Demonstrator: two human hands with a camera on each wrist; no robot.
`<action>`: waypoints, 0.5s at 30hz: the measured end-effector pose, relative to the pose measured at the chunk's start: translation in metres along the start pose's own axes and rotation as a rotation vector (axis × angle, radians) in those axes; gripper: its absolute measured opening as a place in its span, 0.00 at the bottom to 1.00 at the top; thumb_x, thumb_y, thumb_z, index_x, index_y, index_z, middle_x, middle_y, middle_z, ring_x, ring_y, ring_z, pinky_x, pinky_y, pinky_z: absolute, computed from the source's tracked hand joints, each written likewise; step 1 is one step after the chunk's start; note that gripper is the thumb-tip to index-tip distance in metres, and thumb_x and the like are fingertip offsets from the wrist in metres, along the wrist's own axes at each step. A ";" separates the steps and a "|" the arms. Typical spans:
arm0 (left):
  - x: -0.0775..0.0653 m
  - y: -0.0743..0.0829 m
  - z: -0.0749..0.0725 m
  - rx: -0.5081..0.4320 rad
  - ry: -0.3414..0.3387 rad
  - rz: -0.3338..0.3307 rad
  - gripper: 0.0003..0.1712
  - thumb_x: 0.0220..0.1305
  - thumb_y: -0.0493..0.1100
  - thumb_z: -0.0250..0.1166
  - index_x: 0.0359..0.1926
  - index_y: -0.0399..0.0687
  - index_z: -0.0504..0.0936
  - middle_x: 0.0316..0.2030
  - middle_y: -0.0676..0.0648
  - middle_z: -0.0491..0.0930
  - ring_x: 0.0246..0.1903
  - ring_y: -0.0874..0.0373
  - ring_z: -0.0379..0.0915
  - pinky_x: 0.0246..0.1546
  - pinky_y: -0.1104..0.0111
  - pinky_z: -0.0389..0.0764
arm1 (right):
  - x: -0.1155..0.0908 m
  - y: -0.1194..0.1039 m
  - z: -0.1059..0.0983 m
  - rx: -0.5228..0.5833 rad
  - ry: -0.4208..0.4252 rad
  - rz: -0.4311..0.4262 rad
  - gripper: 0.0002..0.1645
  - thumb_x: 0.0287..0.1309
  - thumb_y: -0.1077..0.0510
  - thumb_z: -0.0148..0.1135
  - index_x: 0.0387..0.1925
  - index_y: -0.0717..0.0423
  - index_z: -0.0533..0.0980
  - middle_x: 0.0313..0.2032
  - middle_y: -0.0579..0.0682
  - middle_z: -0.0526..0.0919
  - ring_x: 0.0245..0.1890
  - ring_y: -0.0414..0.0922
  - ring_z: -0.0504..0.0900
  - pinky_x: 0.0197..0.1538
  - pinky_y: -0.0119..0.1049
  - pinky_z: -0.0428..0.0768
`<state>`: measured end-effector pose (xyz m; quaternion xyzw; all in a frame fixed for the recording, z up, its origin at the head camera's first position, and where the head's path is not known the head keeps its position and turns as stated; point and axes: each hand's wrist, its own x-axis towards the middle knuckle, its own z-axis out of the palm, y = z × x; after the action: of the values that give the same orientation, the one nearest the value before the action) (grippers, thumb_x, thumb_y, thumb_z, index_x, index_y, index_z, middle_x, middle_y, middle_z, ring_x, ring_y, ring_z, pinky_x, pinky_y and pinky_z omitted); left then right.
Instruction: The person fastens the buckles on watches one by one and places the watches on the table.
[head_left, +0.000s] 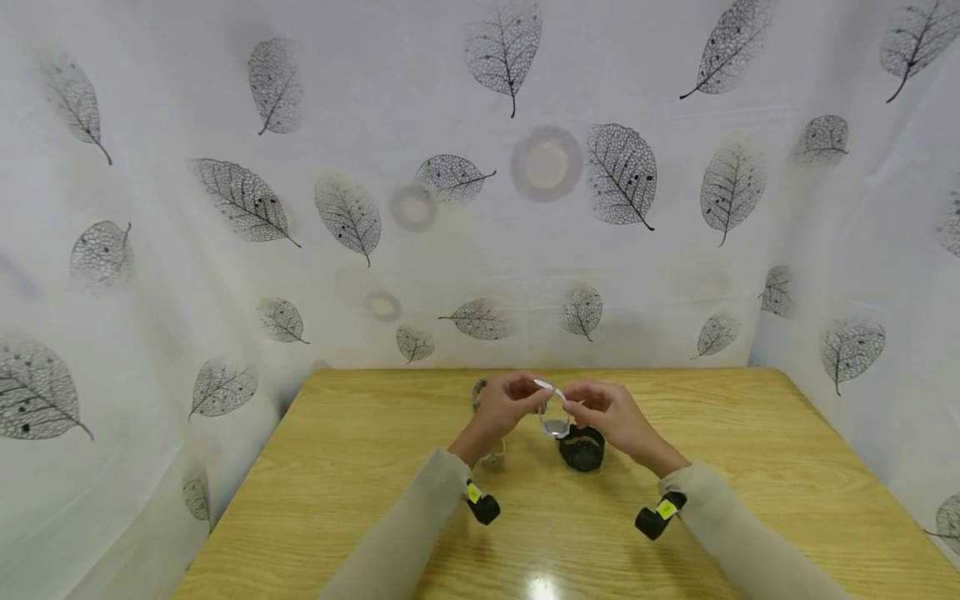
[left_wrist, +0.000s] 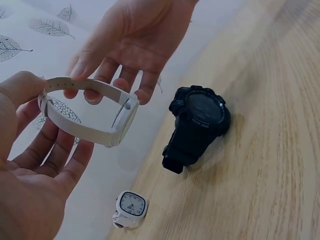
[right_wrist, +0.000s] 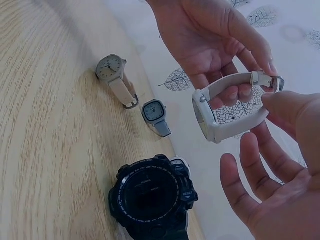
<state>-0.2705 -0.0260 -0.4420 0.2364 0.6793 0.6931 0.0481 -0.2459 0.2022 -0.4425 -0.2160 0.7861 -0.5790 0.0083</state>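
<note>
Above the table, both hands hold a white wristwatch point(head_left: 556, 428) whose strap is fastened into a loop. My left hand point(head_left: 501, 414) pinches the strap near its buckle between thumb and fingers. From the other side, my right hand point(head_left: 617, 418) grips the same strap end. In the left wrist view the pale watch case point(left_wrist: 129, 119) hangs at the far side of the loop, its face turned away. Just below the hands, a chunky black wristwatch point(head_left: 582, 450) stands on the table. A beige-strapped watch point(right_wrist: 111, 70) sits beyond my left hand's wrist, partly hidden in the head view.
A small square grey watch point(right_wrist: 154, 111) stands near the table's far edge. Another white watch point(left_wrist: 132, 204) is on the table, mostly behind the black one in the right wrist view. A leaf-printed curtain point(head_left: 480, 250) hangs behind the wooden table point(head_left: 337, 492).
</note>
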 end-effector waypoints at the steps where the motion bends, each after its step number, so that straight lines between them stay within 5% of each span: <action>1: 0.000 0.000 0.001 0.004 -0.007 0.004 0.11 0.70 0.40 0.69 0.48 0.37 0.86 0.38 0.32 0.84 0.31 0.55 0.80 0.39 0.65 0.85 | 0.000 0.000 0.000 -0.007 0.003 -0.003 0.15 0.71 0.53 0.66 0.54 0.54 0.83 0.45 0.53 0.87 0.40 0.62 0.84 0.42 0.53 0.87; 7: 0.000 -0.004 0.003 0.023 -0.018 0.029 0.10 0.70 0.40 0.69 0.46 0.38 0.86 0.37 0.39 0.87 0.31 0.51 0.80 0.34 0.69 0.83 | 0.001 -0.001 0.003 -0.045 0.016 -0.009 0.16 0.71 0.53 0.66 0.55 0.55 0.83 0.44 0.54 0.87 0.37 0.56 0.85 0.42 0.52 0.87; 11: 0.000 -0.005 0.003 0.007 -0.018 0.013 0.10 0.70 0.42 0.69 0.46 0.39 0.86 0.37 0.47 0.87 0.32 0.53 0.81 0.39 0.64 0.86 | 0.001 0.000 0.004 -0.040 0.008 -0.011 0.15 0.71 0.54 0.65 0.55 0.54 0.82 0.44 0.55 0.87 0.36 0.55 0.85 0.41 0.51 0.87; 15: 0.000 -0.005 0.001 -0.027 -0.004 -0.013 0.11 0.70 0.44 0.69 0.46 0.41 0.87 0.37 0.43 0.86 0.34 0.47 0.81 0.44 0.58 0.86 | 0.000 0.000 0.005 -0.007 -0.037 -0.020 0.15 0.72 0.56 0.64 0.55 0.56 0.81 0.46 0.59 0.85 0.37 0.58 0.84 0.40 0.52 0.87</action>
<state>-0.2709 -0.0248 -0.4468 0.2326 0.6715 0.7013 0.0570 -0.2451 0.1977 -0.4442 -0.2344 0.7857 -0.5723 0.0162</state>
